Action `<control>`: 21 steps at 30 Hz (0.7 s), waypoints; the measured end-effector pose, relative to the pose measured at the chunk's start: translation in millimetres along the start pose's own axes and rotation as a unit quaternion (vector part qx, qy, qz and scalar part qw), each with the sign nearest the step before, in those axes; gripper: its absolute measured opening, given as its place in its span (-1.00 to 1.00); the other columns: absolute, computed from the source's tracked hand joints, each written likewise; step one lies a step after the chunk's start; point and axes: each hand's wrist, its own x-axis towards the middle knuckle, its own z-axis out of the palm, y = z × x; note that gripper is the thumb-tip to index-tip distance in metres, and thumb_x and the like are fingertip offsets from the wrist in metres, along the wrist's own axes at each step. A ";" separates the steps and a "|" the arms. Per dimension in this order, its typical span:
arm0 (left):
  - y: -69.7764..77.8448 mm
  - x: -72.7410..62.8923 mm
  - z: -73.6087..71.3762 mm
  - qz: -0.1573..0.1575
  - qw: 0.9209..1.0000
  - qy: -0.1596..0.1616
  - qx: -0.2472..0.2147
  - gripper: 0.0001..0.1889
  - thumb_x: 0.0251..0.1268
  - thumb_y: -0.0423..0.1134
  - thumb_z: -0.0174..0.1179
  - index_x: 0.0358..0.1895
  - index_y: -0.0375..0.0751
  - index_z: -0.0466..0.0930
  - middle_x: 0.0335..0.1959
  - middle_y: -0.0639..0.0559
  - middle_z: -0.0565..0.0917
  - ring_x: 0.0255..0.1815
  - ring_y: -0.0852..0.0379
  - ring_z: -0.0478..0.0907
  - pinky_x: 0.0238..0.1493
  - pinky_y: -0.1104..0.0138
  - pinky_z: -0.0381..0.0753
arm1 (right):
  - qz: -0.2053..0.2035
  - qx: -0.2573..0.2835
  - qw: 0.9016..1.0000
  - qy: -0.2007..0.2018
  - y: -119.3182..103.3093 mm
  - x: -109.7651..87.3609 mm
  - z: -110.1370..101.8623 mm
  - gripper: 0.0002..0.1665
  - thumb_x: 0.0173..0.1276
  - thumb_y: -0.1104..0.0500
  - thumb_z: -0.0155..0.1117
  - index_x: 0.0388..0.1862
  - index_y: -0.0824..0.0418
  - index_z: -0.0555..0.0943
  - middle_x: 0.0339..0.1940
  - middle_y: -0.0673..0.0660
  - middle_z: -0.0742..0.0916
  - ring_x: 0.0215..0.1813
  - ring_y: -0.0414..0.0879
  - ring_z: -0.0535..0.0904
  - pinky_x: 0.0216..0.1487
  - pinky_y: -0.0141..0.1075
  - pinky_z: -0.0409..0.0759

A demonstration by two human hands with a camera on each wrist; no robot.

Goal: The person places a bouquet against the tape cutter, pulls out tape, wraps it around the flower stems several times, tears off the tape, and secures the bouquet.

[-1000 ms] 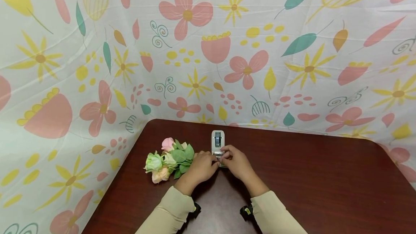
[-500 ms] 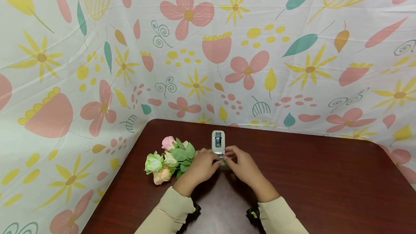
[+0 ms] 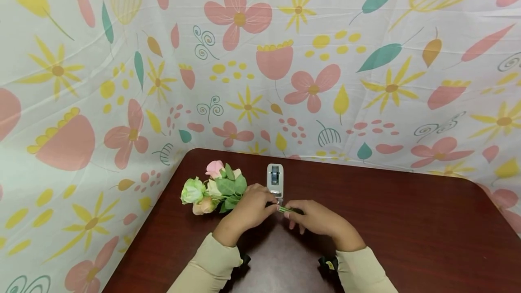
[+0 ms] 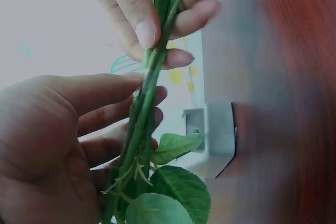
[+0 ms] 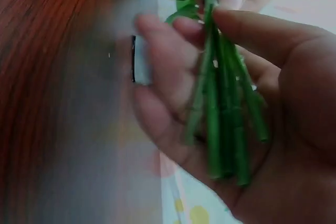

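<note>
A bouquet of flowers [image 3: 193, 191] with pink, green, cream and peach blooms lies to the left, its stems pointing right. My left hand [image 3: 251, 209] holds the bundled green stems [image 4: 140, 124] just below the leaves, thumb on one side and fingers on the other. Nearer the cut ends, the right hand [image 3: 319, 218] pinches the same stems between thumb and fingers. A pale, shiny band, apparently clear tape [image 4: 148, 80], shows on the stems by the left thumb. Just beyond both hands stands a white tape dispenser [image 3: 275, 186] with its roll upright.
The dark red-brown table [image 3: 390, 225] extends far to the right and toward the front. A flower-printed cloth [image 3: 301, 26] hangs along the table's back and left edges. Black straps [image 3: 327, 263] sit at the wrists below beige sleeves [image 3: 362, 268].
My right hand has moved from the dispenser's front toward me and right, and now grips the stem ends. The left hand stays on the stems; the blooms have shifted slightly.
</note>
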 end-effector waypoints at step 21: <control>13.6 -3.4 -15.0 0.036 0.922 0.335 -0.193 -0.84 0.37 -0.35 0.28 -0.06 -0.10 0.73 -0.02 0.04 0.59 -0.03 0.12 0.58 -0.09 0.26 0.63 | 0.011 0.074 0.980 0.186 -8.6 3.6 1.1 -0.89 0.61 -0.03 0.08 -0.09 -0.15 0.57 -0.45 -0.01 0.63 -0.59 -0.17 0.34 -0.47 -0.29 0.40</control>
